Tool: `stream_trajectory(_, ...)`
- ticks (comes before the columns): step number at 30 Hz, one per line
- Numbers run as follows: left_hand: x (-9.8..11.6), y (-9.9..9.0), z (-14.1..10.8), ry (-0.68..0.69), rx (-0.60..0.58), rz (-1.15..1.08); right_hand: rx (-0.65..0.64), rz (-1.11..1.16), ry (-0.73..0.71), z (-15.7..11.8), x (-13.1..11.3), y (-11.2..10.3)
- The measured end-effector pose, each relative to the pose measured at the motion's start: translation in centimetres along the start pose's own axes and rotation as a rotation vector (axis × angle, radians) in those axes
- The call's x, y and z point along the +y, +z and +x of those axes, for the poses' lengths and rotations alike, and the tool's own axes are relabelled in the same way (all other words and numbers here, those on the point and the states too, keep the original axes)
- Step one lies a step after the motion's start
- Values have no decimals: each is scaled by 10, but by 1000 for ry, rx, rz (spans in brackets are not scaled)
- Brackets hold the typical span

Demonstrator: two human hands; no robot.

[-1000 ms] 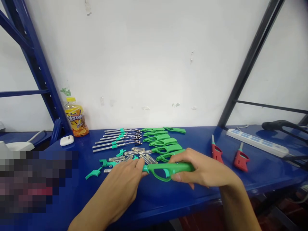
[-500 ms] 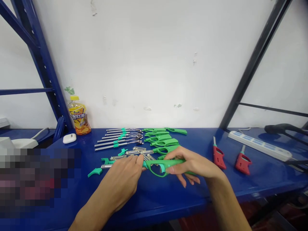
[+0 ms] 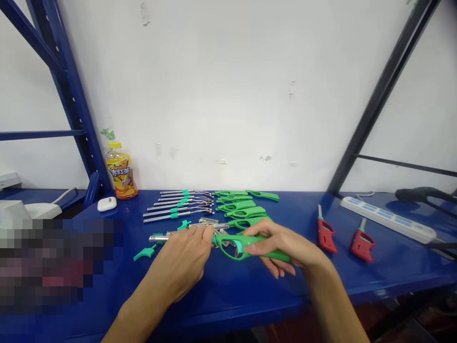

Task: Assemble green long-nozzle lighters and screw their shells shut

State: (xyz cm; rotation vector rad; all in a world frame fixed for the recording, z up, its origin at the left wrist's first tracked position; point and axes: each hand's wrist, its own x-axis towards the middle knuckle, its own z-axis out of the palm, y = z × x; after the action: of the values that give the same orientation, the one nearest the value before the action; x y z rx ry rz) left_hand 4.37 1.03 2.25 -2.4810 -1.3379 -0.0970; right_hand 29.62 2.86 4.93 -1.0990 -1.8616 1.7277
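Note:
A green lighter (image 3: 228, 254) with a metal tube is held level between my hands, above the blue table. My left hand (image 3: 187, 255) wraps round its tube near the handle; the tube's tip sticks out to the left. My right hand (image 3: 278, 243) pinches the handle near the teal trigger (image 3: 238, 247), its lower fingers spread below. Behind lie several metal tubes with wires (image 3: 174, 215), several green handle shells (image 3: 238, 206) and clear parts (image 3: 209, 220), partly hidden by my hands. A loose teal trigger (image 3: 144, 253) rests left of my left hand.
Two red lighters (image 3: 325, 236) and a white power strip (image 3: 389, 218) lie on the right of the blue table (image 3: 250, 297). At the back left are a drink bottle (image 3: 122, 172) and a white case (image 3: 107, 204). Metal posts rise at both sides.
The view has shifted slightly. The held lighter's handle end has tilted slightly downward, and more of its tube tip shows left of my left hand. Both hands keep their hold.

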Motion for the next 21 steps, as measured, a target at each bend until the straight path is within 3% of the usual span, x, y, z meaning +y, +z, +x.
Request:
stream_trajectory(4, 0, -3, -2, 5, 22, -15, 111, -87, -72, 1, -1, 4)
stream_trajectory(8, -4, -11, -6, -2, 2, -49, 585, 49, -418, 8, -6, 12)
stream_trajectory(9, -5, -14, -8, -10, -6, -58, 655, 131, -500, 8, -8, 14)
stream_trajectory(13, 2, -21, -12, -22, -23, -109, 709, 448, -744, -6, -16, 21)
stream_trajectory(15, 13, -24, -13, 8, -27, -160, 811, 548, -926, -18, -19, 26)
stream_trajectory(18, 33, -26, -15, 67, -63, -288, 959, 580, -1159, -30, -24, 37)
stream_trajectory(21, 53, -25, -20, 71, -115, -491, 1005, 534, -1245, -33, -28, 51)
